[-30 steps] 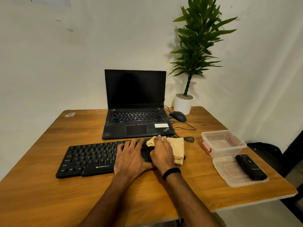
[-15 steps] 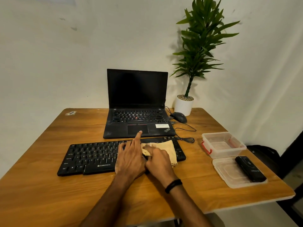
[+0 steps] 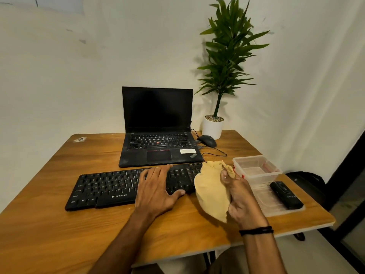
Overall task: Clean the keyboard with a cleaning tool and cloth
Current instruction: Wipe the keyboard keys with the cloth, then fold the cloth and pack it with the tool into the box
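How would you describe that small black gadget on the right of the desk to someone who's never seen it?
Start at the wooden table, right-hand edge, where a clear plastic box stands. Just in front of it lies a flat clear lid, and the gadget rests on that. It is a slim black bar, unlike the rounded, corded mouse by the plant pot.

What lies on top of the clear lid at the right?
A black device lies on the lid. The right hand hides part of its left edge, so that part is unseen.

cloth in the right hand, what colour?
Pale yellow-tan, plain, no pattern: the cloth gripped by the right hand, seen in the head view.
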